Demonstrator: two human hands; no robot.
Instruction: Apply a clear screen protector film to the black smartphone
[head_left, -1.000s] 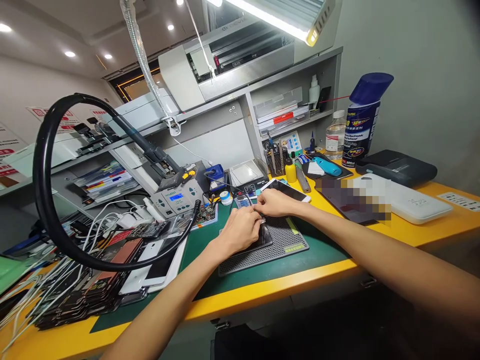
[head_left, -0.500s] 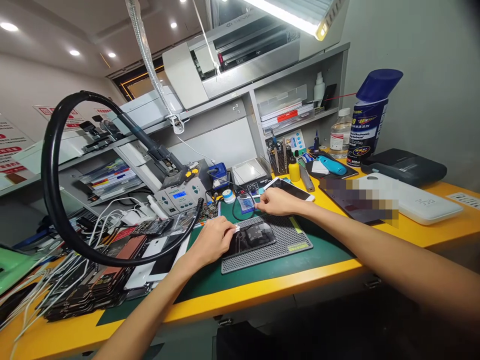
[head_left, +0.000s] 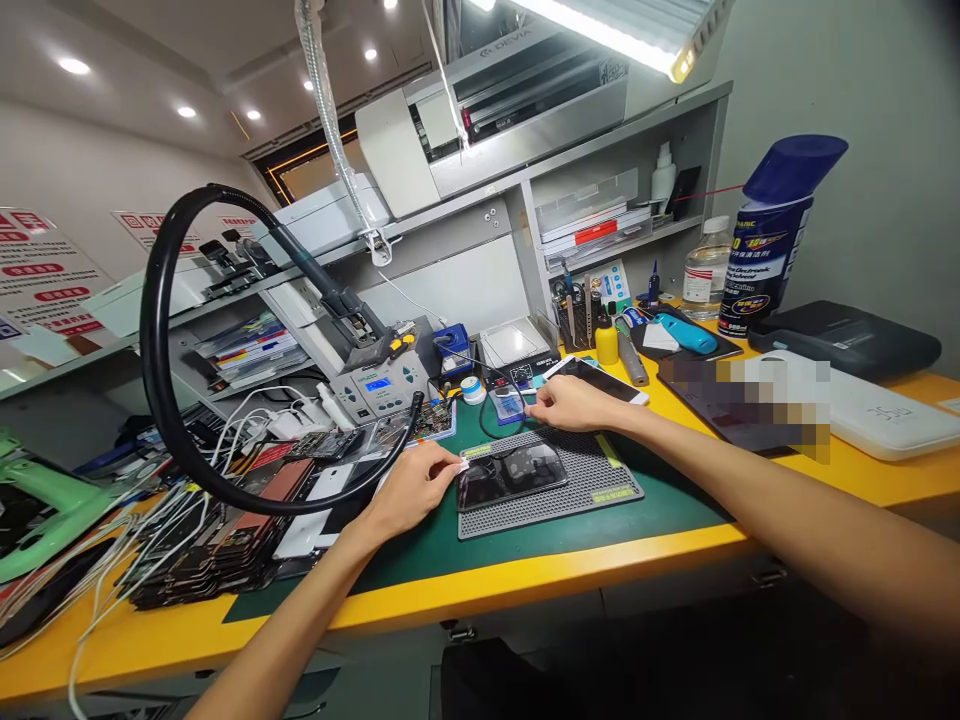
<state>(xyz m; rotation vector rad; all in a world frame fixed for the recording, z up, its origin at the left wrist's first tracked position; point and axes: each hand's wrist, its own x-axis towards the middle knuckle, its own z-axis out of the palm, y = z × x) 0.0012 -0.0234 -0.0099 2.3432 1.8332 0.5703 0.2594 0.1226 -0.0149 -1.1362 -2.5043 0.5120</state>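
Observation:
A dark, glossy phone lies face up on a grey perforated mat, which rests on a green work mat. My left hand is at the phone's upper left corner, thumb and forefinger pinched on a small white piece. Whether that piece is stuck to the phone I cannot tell. Beyond the phone, my right hand is closed, its fingertips beside a small blue translucent box. What the right fingers hold, if anything, is hidden. A white-framed phone lies just behind that hand.
A black hose loops at left from the soldering station. Stacked phone parts and white cables crowd the left side. At right stand a blue spray can, a clear bottle and a white power bank.
The whole view has shifted, so things appear further right. My left hand has moved left over the phone, uncovering its left end, with the white piece still pinched. My right hand stays closed.

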